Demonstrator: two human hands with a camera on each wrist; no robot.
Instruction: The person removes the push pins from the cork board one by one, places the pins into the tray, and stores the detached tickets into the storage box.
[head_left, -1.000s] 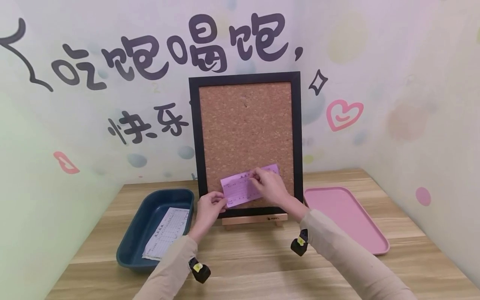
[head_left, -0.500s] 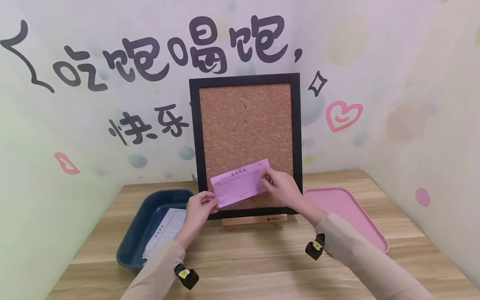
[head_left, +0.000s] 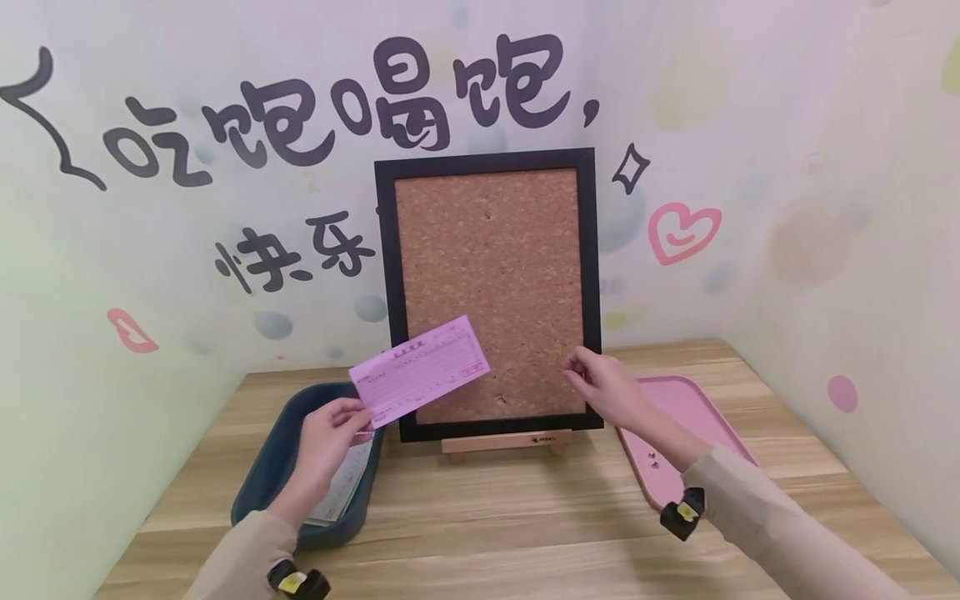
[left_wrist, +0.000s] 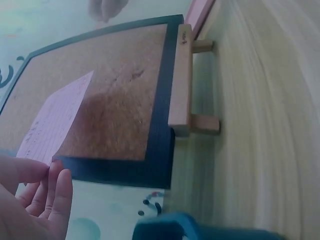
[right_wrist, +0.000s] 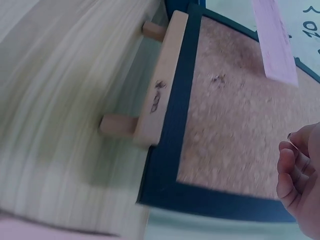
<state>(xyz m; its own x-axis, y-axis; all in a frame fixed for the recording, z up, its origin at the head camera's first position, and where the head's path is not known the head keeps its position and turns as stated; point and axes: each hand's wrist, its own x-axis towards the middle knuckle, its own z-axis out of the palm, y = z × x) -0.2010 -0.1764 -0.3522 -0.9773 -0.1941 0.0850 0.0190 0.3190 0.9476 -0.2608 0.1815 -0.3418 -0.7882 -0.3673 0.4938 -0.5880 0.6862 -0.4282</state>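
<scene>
Head view: the cork board (head_left: 491,287) stands nearly upright on a small wooden easel (head_left: 501,440), propped so its face meets the person. The left hand (head_left: 330,435) holds a pink slip (head_left: 420,371) by its lower left corner, thumb and fingers pinched on the paper, so the rest juts up and right, its far end overlapping the board's lower left corner. Below this hand sits a blue tray (head_left: 264,475) with a white printed sheet (head_left: 343,483) in it. The right hand (head_left: 603,387) hovers before the board's lower right edge, fingertips drawn together; whether they pinch something small I cannot tell. Behind its wrist lies a pink tray (head_left: 712,408) with a few tiny dark specks, perhaps pins.

Left wrist view: the left hand's fingers (left_wrist: 57,192) lie close together under the slip's (left_wrist: 57,120) near corner, with the slip in front of the cork. The easel's (left_wrist: 182,80) ledge carries the board's (left_wrist: 125,95) frame.

Right wrist view: the right hand's fingers (right_wrist: 290,172) are curled inward near the frame, apart from the cork; anything held is hidden. The slip (right_wrist: 275,40) shows at the far edge.
</scene>
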